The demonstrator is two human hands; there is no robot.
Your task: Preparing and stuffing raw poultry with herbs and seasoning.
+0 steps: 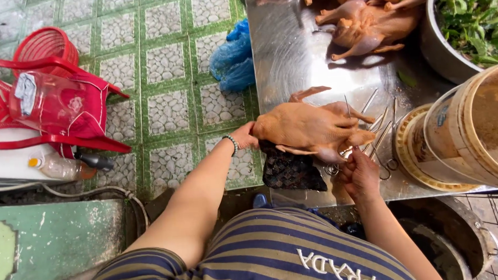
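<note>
Poultry, 1 browned whole bird (308, 128), lying on steel table (290, 58) near its front edge. Left hand (246, 137) clasps its rear end, steadying it; right hand (360, 174) pinches metal skewers (373, 133) at the bird's other end, apparently for pinning.

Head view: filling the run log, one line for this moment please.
left hand on duck | right hand at skewers | metal table

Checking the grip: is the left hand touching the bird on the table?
Touching. The head view shows the left hand pressed against the end of the bird, with no gap between them.
</note>
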